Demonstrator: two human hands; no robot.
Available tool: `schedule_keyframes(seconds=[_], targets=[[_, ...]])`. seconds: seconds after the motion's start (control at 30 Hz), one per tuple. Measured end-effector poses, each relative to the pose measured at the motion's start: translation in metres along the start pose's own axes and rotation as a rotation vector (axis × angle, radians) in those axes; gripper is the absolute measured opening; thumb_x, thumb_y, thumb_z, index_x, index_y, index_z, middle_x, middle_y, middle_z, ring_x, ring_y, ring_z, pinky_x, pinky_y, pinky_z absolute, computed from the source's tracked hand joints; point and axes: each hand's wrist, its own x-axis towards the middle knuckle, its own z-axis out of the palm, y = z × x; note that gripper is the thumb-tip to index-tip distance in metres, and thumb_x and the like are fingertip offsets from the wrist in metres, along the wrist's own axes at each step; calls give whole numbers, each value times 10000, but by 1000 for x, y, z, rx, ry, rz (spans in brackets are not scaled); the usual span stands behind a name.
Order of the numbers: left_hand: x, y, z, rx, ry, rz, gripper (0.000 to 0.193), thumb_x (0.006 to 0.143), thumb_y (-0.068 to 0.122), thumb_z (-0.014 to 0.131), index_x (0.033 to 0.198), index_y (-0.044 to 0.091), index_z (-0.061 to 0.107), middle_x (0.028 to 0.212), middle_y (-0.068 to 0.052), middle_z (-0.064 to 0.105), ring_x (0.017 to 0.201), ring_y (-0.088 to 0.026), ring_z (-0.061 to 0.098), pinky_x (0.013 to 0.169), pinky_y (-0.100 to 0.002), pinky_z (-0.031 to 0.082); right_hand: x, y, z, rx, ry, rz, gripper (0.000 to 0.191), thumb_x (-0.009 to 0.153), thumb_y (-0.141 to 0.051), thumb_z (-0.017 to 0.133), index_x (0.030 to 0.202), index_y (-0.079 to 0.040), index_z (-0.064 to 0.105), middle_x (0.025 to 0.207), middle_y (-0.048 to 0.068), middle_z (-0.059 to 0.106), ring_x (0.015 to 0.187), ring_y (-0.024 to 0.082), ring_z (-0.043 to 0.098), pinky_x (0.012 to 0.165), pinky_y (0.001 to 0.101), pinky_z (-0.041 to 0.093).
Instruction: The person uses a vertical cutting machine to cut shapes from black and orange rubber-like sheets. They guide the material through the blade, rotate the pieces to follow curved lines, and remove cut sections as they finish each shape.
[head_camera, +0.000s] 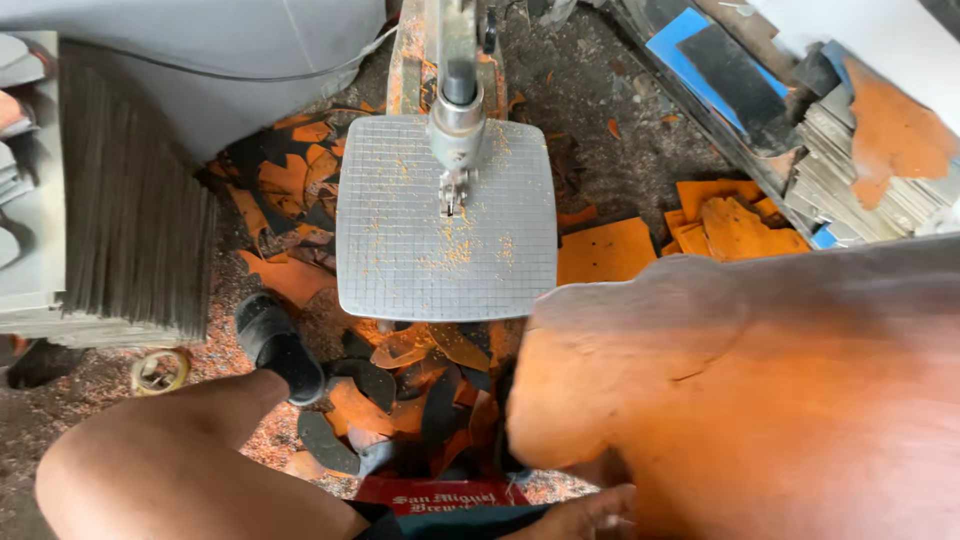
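Note:
A large orange foam sheet (760, 400) with an uneven cut outline fills the lower right, blurred and close to the camera. My left hand (590, 515) shows at the bottom edge, its fingers curled on the sheet's near lower edge. My right hand is not visible; the sheet may hide it. Left of the sheet stands a cutting machine's square metal table (400, 250) with a grid surface dusted with orange crumbs. The machine's vertical blade head (456, 130) comes down at the table's far middle. The sheet's left edge lies just off the table's near right corner.
My bare knee (170, 470) and a foot in a black sandal (280, 350) are at lower left. Orange and black offcuts (410, 390) litter the floor under the table. A stack of dark sheets (130, 200) stands left, and orange pieces (730, 230) and stacked boards (860, 170) right.

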Motion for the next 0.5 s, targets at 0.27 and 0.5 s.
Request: schedule_keyframes(seconds=[0.27, 0.5], targets=[[-108, 46, -6, 174, 254, 30, 839, 912, 289, 692, 1611, 72, 282, 1596, -149, 457, 1443, -260, 474, 1180, -416, 380, 0, -26, 17, 162, -214, 40, 381, 1008, -238, 664, 1227, 73, 643, 1005, 266, 717, 859, 305, 685, 760, 444, 511], [-175, 35, -21, 192, 563, 138, 790, 904, 158, 726, 1580, 77, 326, 1597, -132, 464, 1463, -249, 456, 1183, -397, 360, 22, -51, 106, 334, -383, -72, 447, 1002, -255, 638, 1324, 55, 647, 1077, 279, 743, 914, 322, 726, 805, 452, 546]])
